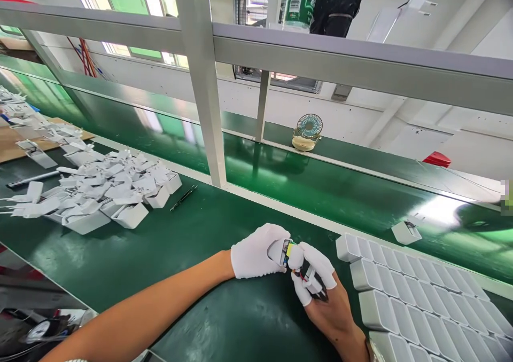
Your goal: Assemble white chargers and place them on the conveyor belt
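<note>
My left hand (256, 255), in a white glove, is closed around a small white charger shell (279, 251) with a circuit board (287, 249) showing at its open end. My right hand (320, 292), with white finger cots on its fingertips, pinches the board end of that part and also holds a dark component with red wires (310, 279). Both hands meet low over the green mat (192, 255), just left of rows of white charger housings (409, 298).
A heap of white charger shells and plug parts (100, 191) lies at the left, with a black pen (183, 197) beside it. A green conveyor belt (320, 186) runs behind a white frame post (204, 84). A small fan (308, 132) and a lone housing (405, 231) sit farther back.
</note>
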Action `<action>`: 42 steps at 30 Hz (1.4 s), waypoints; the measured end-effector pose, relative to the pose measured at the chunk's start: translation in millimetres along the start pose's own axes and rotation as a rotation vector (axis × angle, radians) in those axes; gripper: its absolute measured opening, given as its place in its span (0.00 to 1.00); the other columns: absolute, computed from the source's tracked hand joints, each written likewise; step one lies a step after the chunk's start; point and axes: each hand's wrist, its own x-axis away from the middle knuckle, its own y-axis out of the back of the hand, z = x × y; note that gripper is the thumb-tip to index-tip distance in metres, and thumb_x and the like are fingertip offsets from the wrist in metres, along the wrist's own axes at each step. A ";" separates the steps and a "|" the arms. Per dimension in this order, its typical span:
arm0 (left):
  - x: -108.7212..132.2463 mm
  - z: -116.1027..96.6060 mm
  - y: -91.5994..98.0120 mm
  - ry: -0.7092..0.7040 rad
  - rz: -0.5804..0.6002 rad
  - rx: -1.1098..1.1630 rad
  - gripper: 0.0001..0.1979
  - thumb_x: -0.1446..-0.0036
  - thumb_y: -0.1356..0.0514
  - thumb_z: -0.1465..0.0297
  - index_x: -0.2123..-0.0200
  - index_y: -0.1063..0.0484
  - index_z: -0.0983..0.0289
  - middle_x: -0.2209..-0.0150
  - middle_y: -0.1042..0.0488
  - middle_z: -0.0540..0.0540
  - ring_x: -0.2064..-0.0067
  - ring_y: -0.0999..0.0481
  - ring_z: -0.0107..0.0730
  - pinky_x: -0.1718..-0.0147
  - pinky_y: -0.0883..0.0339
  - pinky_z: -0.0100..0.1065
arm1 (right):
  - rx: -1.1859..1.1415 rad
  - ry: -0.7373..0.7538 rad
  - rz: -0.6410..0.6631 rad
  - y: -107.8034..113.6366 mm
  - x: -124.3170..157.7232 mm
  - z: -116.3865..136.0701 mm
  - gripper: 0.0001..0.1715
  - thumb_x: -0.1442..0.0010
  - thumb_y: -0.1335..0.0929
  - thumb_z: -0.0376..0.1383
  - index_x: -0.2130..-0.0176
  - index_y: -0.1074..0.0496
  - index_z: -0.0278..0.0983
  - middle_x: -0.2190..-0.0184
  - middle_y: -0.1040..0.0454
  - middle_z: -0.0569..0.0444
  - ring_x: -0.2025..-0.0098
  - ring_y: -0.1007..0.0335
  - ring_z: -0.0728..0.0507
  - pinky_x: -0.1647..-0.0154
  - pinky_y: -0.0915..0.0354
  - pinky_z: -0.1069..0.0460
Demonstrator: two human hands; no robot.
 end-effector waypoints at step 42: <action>-4.2 -7.5 8.9 -0.014 0.089 -0.053 0.36 0.58 0.24 0.65 0.45 0.32 0.57 0.47 0.28 0.58 0.45 0.27 0.47 0.46 0.30 0.46 | -0.018 -0.005 0.011 0.5 -0.9 2.0 0.34 0.39 0.30 0.28 0.36 0.37 0.42 0.41 0.29 0.44 0.43 0.28 0.37 0.43 0.26 0.41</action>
